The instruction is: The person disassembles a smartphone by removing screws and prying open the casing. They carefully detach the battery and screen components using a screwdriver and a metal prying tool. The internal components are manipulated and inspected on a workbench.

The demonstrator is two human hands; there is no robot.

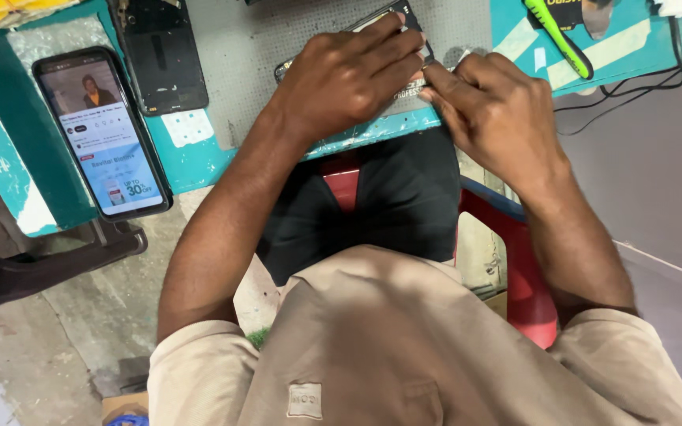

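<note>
A: What's under the hands?

B: A dark phone [392, 17], flat on the grey mat [254, 55] at the near edge of the teal bench [199, 162], a little right of centre. Only its far corner and a sliver at its left end show; the rest is covered.

A: And the grip?

B: The left hand [349, 75] lies spread over it, fingers together, pressing it down. The right hand [499, 110] is bunched just to the right, thumb and fingertips pinched at the phone's right edge (on what, a pick or a thin strip, I cannot tell).

A: Risk?

B: I'd judge a slip the main one. The phone sits so near the bench edge that a hard pull toward the body could drag it off into the lap. Prying at the edge with that much weight on top could also crack the glass or nick a fingertip.

A: Anything nearby?

B: To the left, a lit phone [104, 130] showing a video, and beyond it a dark back panel [159, 51]. Far right, a green tool [560, 35] and black cables [633, 83]; a jerked elbow might snag those.
</note>
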